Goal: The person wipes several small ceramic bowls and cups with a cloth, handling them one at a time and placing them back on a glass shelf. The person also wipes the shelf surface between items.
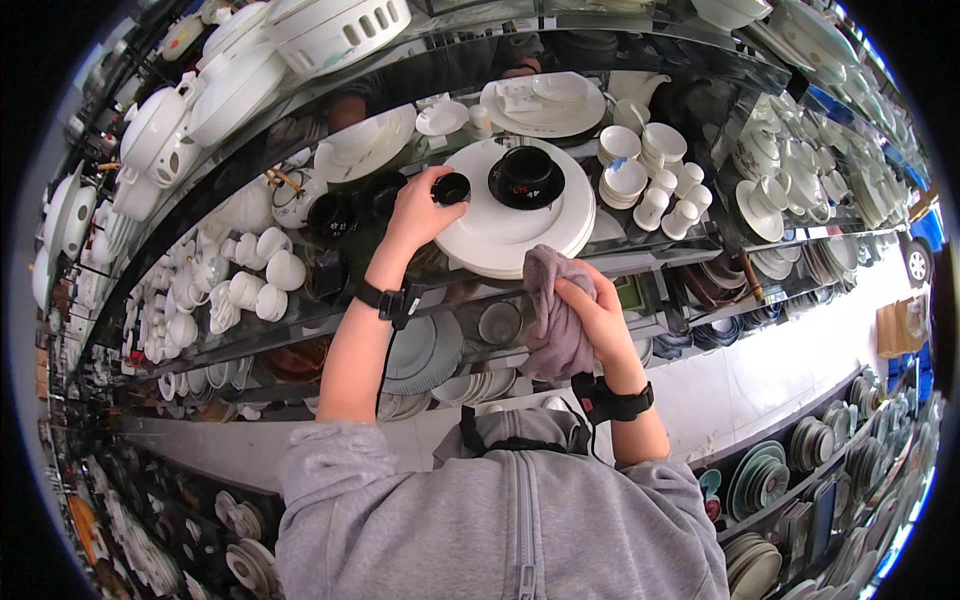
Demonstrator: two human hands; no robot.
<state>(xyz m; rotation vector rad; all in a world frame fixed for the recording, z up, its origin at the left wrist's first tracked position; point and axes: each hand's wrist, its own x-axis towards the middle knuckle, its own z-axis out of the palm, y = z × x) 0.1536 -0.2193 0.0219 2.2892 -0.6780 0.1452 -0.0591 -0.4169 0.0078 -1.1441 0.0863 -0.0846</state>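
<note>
My left hand (pixel 421 206) grips a small black cup (pixel 451 189) by its sides, over the left edge of a stack of large white plates (pixel 495 238). A black bowl (pixel 527 166) stands on a black saucer (pixel 553 196) with small floral marks, on top of that stack. In my right hand (pixel 602 311) is a crumpled greyish-purple cloth (pixel 556 330), held near the front of the plates. Other black cups (pixel 330 215) stand on the shelf left of my left hand.
White shakers (pixel 651 208) and stacked white bowls (pixel 624 180) stand right of the plates. White cups (pixel 285 270) and a teapot (pixel 298 196) are at the left. Behind lies an oval white platter (pixel 585 112). Lower shelves hold plates (pixel 424 352) and a glass bowl (pixel 500 322).
</note>
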